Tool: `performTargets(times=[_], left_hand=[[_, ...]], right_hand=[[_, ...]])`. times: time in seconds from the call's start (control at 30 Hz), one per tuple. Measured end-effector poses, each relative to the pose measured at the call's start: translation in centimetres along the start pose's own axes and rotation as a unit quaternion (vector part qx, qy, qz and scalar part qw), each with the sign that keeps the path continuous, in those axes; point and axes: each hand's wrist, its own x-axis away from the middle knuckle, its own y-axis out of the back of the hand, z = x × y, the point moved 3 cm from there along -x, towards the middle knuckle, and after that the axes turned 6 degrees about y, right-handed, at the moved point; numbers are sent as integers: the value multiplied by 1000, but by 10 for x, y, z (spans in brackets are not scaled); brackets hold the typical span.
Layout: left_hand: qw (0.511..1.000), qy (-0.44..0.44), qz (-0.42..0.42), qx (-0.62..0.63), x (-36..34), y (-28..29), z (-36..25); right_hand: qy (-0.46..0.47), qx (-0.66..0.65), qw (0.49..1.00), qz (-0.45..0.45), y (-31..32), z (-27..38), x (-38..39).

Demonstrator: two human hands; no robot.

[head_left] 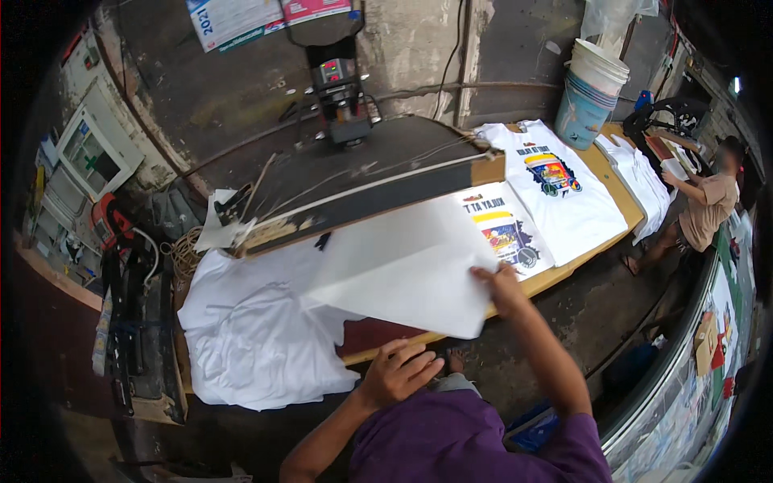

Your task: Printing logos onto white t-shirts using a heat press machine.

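White sheet (403,278) slants above the table (366,336), gripped by right fingers (493,281)

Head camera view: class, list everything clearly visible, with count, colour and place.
Long wooden table: 1, yellow, centre
Large flat blank sheet: 1, white, over the table
Flat vehicle-printed piece: 1, white, partly hidden by the sheet
Vehicle-printed cloth T-shirt: 1, white, right of that
Rumpled cloth pile: 1, white, table's left end
Folded cloth: count unclear, white, table's far right
Metal machine: 1, black, top centre
Stacked round buckets: at least 2, white and blue, upper right
Cross-marked cabinet: 1, white, far left
Posters: 2, blue-white and pink, top
Co-worker: 1, tan top, far right
Person's cloth top: 1, purple, bottom centre
Right hand: 1, bare, gripping the sheet
Left hand: 1, bare, lower centre
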Motion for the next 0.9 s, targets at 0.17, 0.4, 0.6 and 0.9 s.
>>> performTargets(times=[0.17,0.4,0.6,0.9], left_hand=[[985,123,28,118,-38,-40,7],[961,216,121,127,-91,-108,8],[949,221,200,104,-130,-145,-5],[899,402,169,48,-90,-135,-4]], right_hand=[[32,167,976,-134,250,97,-73],[236,20,968,-82,289,234,-116],[207,246,946,41,132,176,-294],[211,-269,937,-73,104,107,-408]])
